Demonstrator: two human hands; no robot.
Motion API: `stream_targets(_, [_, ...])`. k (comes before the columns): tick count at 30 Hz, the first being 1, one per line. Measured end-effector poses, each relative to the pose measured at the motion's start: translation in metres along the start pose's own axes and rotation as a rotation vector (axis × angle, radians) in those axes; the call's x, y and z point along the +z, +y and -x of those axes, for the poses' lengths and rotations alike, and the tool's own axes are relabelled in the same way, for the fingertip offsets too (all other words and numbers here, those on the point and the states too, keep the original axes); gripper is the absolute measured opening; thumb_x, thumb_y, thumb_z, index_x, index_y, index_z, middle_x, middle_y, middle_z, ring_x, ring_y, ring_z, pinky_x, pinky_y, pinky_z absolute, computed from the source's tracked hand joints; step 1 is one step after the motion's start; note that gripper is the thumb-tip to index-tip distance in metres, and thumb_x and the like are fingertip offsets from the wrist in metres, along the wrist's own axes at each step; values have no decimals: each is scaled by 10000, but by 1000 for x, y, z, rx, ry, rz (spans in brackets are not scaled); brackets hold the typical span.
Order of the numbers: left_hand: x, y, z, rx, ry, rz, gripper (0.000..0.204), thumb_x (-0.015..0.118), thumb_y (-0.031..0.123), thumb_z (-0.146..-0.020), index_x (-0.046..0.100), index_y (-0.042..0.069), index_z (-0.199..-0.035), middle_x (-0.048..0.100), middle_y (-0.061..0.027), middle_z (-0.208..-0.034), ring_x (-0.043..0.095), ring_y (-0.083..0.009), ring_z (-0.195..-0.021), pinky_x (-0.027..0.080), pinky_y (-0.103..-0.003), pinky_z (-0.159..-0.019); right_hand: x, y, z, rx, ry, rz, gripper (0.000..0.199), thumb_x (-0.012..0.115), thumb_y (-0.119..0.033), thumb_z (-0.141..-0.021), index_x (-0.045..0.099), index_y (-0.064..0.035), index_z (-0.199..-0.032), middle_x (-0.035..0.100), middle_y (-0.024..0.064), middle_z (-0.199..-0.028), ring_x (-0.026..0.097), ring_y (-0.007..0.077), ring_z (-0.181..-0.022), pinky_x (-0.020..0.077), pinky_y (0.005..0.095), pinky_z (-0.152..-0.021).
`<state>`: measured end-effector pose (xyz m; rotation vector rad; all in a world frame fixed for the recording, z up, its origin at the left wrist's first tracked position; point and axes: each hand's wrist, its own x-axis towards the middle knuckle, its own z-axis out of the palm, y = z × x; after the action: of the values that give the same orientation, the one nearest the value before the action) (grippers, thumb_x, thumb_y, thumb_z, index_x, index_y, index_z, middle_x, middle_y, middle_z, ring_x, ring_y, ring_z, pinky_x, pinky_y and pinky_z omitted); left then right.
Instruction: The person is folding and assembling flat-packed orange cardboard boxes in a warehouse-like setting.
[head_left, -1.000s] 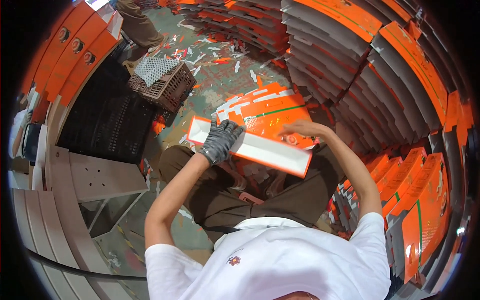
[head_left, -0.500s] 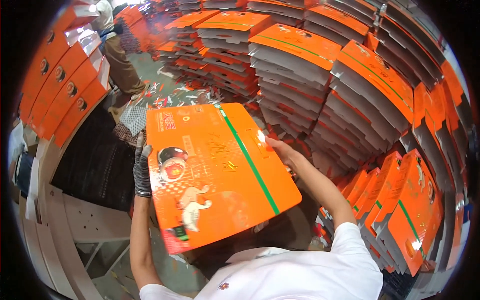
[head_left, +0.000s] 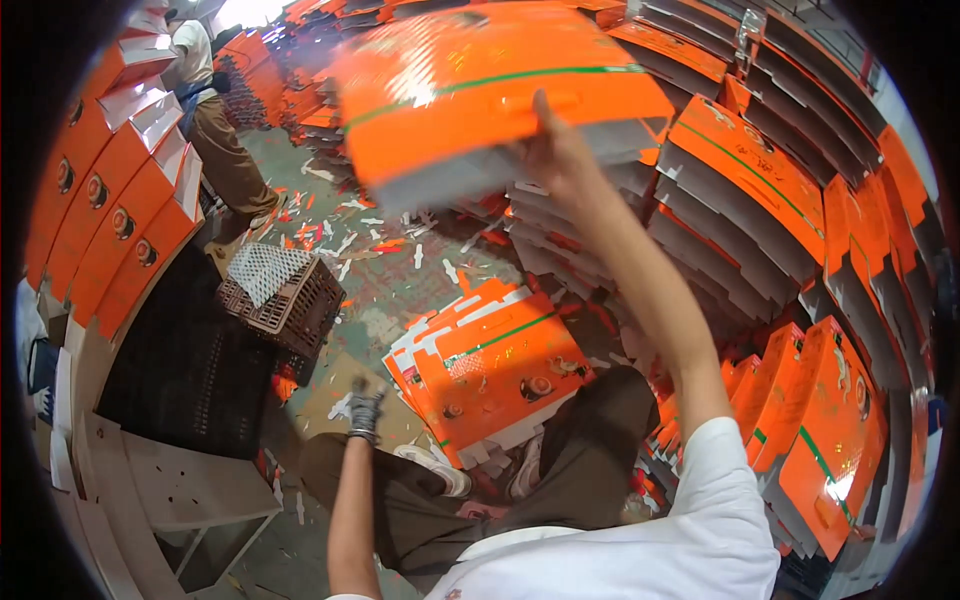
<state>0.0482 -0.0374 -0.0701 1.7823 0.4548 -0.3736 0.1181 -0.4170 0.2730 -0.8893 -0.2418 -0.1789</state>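
Note:
My right hand [head_left: 548, 150] grips the near edge of an orange printed cardboard box blank [head_left: 480, 95], thumb on top and the fingers hidden beneath. This blank has a green stripe and grey edge flaps, is blurred by motion, and hangs over the far stacks. My left hand [head_left: 365, 408], in a grey glove, is low above the floor with fingertips apart and nothing in it. Just right of it, a fanned pile of orange box blanks [head_left: 500, 360] lies on the floor in front of my feet.
Tall stacks of orange blanks [head_left: 735, 190] stand at the right, with more leaning blanks [head_left: 825, 430] nearer. A brown plastic crate [head_left: 300, 300] sits left of the pile. Paper scraps [head_left: 415, 250] litter the floor. Another person [head_left: 225, 130] stands far left, beside stacked orange boxes [head_left: 115, 210].
My right hand has swung the blank up and away toward the far stacks. My left hand has let go of it and dropped lower. The floor pile and crate have come into sight.

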Motion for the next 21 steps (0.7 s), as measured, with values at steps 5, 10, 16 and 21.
stream_targets(5, [59,-171,-39,-504,-376,574,391,354,508,-833,545,175,-905,433,7,-434,402,-243,-417,353,-395,-452,-43,-6,-112,-162,-8,-212,290,491,-108,-854,436,3,-1116,477,175,-1139,461,319,-1078,413,515,-908])
stream_targets(10, [117,-143,57,-1043,-147,367,975,673,445,-688,71,82,-1363,74,-183,-1404,214,-445,-1230,353,-567,-881,-155,9,-156,-310,243,-223,311,472,-78,-854,415,-29,-1156,498,171,-1131,503,360,-1029,464,544,-822])
stream_targets(16, [128,-153,53,-1310,-156,356,467,565,563,-725,475,147,-534,387,7,-442,290,-155,-319,242,-299,-315,-213,-17,-191,-553,316,28,335,536,-80,-824,428,-19,-1136,522,174,-1089,524,356,-991,482,526,-808])
stream_targets(21, [116,-218,54,-1201,-62,485,402,587,547,-716,525,176,-573,420,36,-457,316,-124,-340,234,-248,-301,-202,4,-188,-202,206,125,509,578,-281,-812,353,16,-1159,520,250,-1018,526,369,-977,474,497,-836])
